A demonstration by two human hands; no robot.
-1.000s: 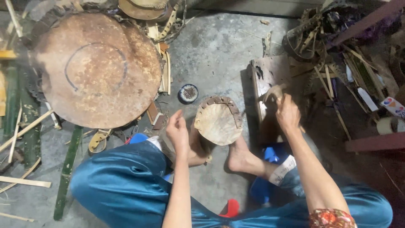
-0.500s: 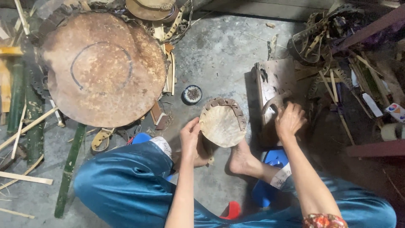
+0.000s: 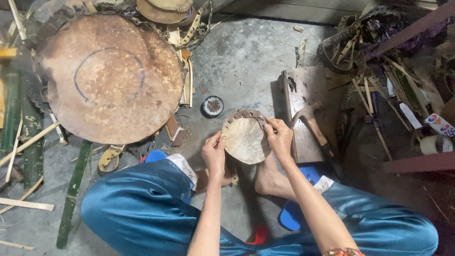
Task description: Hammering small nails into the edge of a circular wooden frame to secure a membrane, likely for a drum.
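Head view: left hand [image 3: 214, 154] and right hand [image 3: 279, 137] each grip the round disc [image 3: 245, 140]; white labels hang at both knees.

Not much packaging here: a small white pack with a red and blue print [image 3: 440, 124] lies at the right edge, right of the wooden board [image 3: 303, 109]. A white fabric label [image 3: 182, 166] sits on the blue trouser hem left of that board, and another white label [image 3: 324, 184] on the hem below it.
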